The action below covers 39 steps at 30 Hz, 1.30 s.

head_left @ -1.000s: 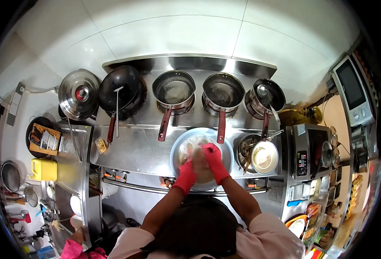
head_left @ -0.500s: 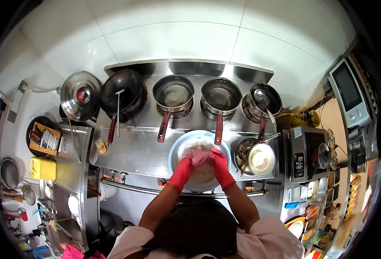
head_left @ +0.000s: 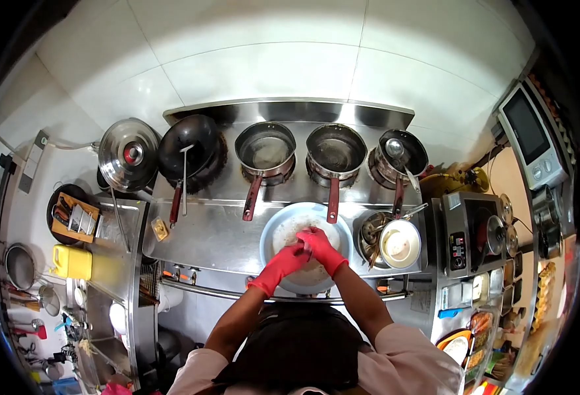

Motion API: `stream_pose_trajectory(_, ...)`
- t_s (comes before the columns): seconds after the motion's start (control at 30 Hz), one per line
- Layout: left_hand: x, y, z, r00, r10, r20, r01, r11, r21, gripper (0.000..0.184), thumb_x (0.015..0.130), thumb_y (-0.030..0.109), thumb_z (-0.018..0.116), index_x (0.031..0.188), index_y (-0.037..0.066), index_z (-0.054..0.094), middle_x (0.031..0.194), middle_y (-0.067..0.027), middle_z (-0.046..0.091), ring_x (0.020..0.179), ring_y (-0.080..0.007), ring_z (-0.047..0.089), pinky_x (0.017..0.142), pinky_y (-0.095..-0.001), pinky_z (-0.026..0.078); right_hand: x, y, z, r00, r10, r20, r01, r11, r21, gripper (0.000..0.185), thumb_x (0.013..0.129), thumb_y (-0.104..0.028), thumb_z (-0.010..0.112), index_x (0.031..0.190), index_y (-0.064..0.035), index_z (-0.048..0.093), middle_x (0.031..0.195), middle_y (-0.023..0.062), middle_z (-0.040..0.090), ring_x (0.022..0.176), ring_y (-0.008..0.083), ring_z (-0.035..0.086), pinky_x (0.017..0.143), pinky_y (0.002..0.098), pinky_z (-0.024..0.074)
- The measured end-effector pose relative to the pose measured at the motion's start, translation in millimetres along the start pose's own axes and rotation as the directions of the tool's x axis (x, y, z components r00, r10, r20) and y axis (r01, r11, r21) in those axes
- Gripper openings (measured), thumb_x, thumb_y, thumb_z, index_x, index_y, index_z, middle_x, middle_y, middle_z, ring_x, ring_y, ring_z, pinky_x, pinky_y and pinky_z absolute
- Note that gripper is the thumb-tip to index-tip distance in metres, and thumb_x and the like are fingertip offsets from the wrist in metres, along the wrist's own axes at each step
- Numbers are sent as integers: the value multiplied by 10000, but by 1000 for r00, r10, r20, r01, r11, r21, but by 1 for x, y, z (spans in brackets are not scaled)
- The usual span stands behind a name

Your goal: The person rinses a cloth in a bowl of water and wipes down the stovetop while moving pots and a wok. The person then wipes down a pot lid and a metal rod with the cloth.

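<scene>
A light blue basin (head_left: 270,228) with cloudy, greyish-brown contents stands at the front of the steel counter. Over it, my two hands meet in red rubber gloves. My left hand (head_left: 288,261) is closed, its fingertips pressed against the right glove. Closed too is my right hand (head_left: 321,246), bent over the left fingertips. Whatever lies between them is covered by the gloves, so I cannot make it out.
Pans with dark red handles (head_left: 266,146) (head_left: 336,150) sit on burners behind the basin, handles towards me. Right of it are a pot with utensils (head_left: 369,227) and a white bowl (head_left: 400,243). A small container (head_left: 159,229) lies left; a rail (head_left: 224,291) runs along the front.
My hands were apart with a pinkish, limp thing stretched between them. Now they are pressed together, the right moved leftwards, and that thing no longer shows. The whole view has shifted slightly.
</scene>
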State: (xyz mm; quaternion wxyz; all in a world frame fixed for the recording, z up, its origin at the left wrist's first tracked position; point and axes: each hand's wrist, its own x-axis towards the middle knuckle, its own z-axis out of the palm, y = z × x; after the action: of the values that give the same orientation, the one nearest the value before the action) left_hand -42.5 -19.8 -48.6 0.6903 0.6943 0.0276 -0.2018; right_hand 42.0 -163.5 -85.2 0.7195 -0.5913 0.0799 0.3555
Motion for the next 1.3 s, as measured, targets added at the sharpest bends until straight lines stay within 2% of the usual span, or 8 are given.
stream_pose_trajectory(0.13, 16, -48, -19, 939, -72, -336, 39, 994, -106, 642, 896, 299, 774, 1394, 13, 487, 1257, -149, 637, 1093, -207, 640, 897, -371, 550, 4, -2, -2, 984, -178, -5, 173, 949, 262, 191, 859, -52, 672, 1045, -20, 647, 930, 60, 657, 795, 161, 620, 727, 292, 516)
stream_pose_trajectory(0.3, 18, -16, -19, 918, -271, 288, 396, 602, -693, 477, 893, 281, 778, 1271, 95, 555, 1139, -46, 651, 1004, -254, 668, 845, -440, 581, 0, -16, 11, 949, -194, 247, 125, 955, 269, 264, 889, 38, 610, 1147, 0, 652, 1077, 102, 701, 918, 193, 679, 840, 318, 559)
stream_pose_trajectory(0.43, 32, -30, -13, 920, -303, 249, 389, 787, -479, 202, 924, 185, 706, 1083, 73, 650, 928, -70, 674, 824, -197, 668, 744, -356, 575, 7, -16, 11, 984, -104, 145, 89, 990, 108, 227, 902, 20, 592, 1105, -15, 686, 947, 59, 714, 812, 166, 673, 718, 270, 547)
stream_pose_trajectory(0.53, 49, -4, 1, 869, -455, 196, 271, 768, 580, 192, 932, 176, 642, 1079, 53, 642, 862, -81, 651, 739, -168, 636, 653, -297, 532, 30, 9, 0, 972, -228, 53, 230, 973, -22, 194, 904, -21, 584, 1052, -35, 708, 897, 39, 707, 775, 147, 663, 664, 267, 526)
stream_pose_trajectory(0.67, 41, -37, 21, 979, 187, 87, -193, 681, 707, 410, 998, 140, 464, 1397, 53, 504, 1274, -190, 639, 1115, -345, 636, 960, -382, 491, 38, 23, -3, 957, -218, -192, 185, 967, -177, 179, 921, -91, 557, 993, -45, 715, 830, 59, 688, 678, 167, 645, 634, 298, 514)
stream_pose_trajectory(0.83, 40, -34, 35, 995, -76, -69, 102, 806, 583, 460, 1033, 189, 386, 1486, 118, 427, 1415, -195, 558, 1247, -371, 577, 1029, -426, 454, 81, 67, -23, 850, -348, -394, 23, 774, -633, 180, 950, -163, 567, 949, -46, 704, 749, 95, 655, 569, 213, 605, 605, 335, 505)
stream_pose_trajectory(1.03, 13, 28, 28, 947, -299, -118, 321, 862, 393, 510, 1005, 295, 509, 1439, 30, 470, 1318, -192, 612, 1141, -322, 624, 980, -405, 479, 5, -3, -4, 985, -51, -166, 84, 976, 201, 279, 967, -272, 635, 1094, -28, 681, 944, 78, 697, 792, 192, 668, 713, 332, 532)
stream_pose_trajectory(1.3, 15, -25, -6, 950, -128, -285, 52, 964, -262, 530, 1023, 322, 562, 1412, -30, 488, 1181, -100, 657, 1010, -177, 650, 858, -317, 522, -47, -29, -16, 974, -209, 88, 205, 977, 54, 318, 955, -61, 599, 1270, -37, 633, 1173, 25, 666, 1060, 144, 638, 850, 337, 583)
